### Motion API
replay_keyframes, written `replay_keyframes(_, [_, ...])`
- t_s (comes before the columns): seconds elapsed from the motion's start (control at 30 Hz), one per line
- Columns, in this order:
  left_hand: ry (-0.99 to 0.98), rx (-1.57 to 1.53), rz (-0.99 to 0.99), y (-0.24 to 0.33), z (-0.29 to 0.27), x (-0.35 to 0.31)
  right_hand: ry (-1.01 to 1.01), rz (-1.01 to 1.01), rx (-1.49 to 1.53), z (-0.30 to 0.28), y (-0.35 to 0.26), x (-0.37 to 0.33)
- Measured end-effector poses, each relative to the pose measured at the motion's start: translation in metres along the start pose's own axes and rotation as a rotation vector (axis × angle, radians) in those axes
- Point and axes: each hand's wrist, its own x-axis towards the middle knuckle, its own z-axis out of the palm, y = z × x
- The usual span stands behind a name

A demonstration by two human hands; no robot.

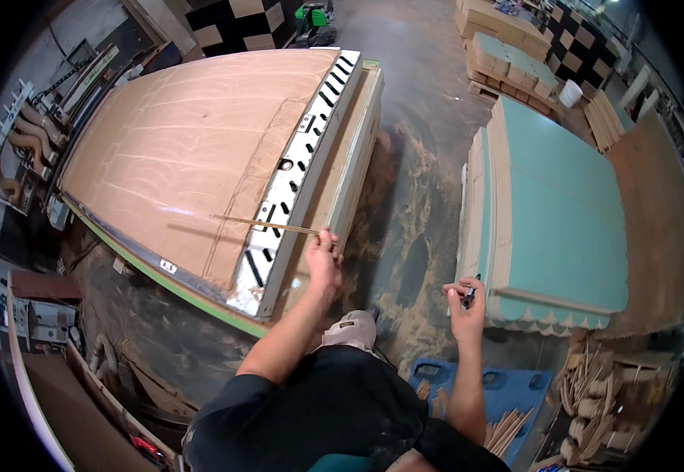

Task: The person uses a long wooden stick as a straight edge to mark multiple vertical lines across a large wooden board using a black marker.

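Note:
My left hand (324,261) is closed on one end of a thin wooden strip (267,224). The strip points left, over the white slotted edge (301,149) of a large worktable and the brown board (177,134) lying on it. Farther right, my right hand (466,311) is closed round a small dark tool (468,296) with a bit of blue; its exact kind is too small to tell. That hand is beside the near left corner of a stack of green-faced panels (562,204) with scalloped near edges.
A blue plastic pallet (487,381) with loose wood strips (509,433) lies near my right forearm. Curved wooden offcuts (590,393) fill the lower right. Sawdust covers the floor (405,236) between table and stack. More panels (511,63) and a white bucket (570,93) stand far right.

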Motion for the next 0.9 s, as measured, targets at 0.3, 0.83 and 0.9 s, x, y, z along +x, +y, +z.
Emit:
replay_keyframes(0.3, [0.274,-0.228,0.114,-0.029,0.148,0.22,-0.113,0.08,-0.211,-0.062,0.054,0.235])
replay_keyframes(0.83, [0.527,-0.133,0.366,0.016,0.434,0.572,-0.135,0.139,-0.182,-0.108,0.129,0.793])
replay_keyframes(0.9, [0.613,-0.151,0.368,0.022,0.454,0.606,-0.197,0.093,-0.158,-0.087,0.121,0.883])
